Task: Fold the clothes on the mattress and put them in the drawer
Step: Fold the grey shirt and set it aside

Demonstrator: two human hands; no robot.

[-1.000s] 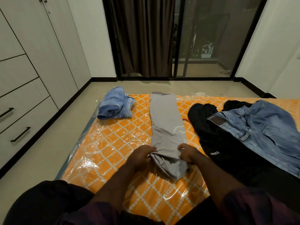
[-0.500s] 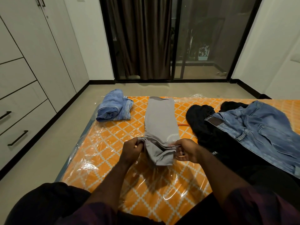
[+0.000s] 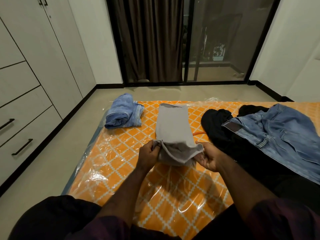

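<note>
My left hand point(image 3: 149, 155) and right hand point(image 3: 208, 157) each pinch a near corner of the grey garment point(image 3: 174, 129), lifted off the mattress point(image 3: 121, 153). To fold it well I'd carry both corners forward level, keeping the edge taut, and lay it square onto the far half. The garment is a long narrow strip, smooth, plain grey, lying mid-mattress between the rolled blue jeans point(image 3: 123, 113) and the black clothes point(image 3: 218, 125).

Grey garment point(image 3: 173, 125) in long strip on orange mattress point(image 3: 121, 153), near end lifted.
</note>
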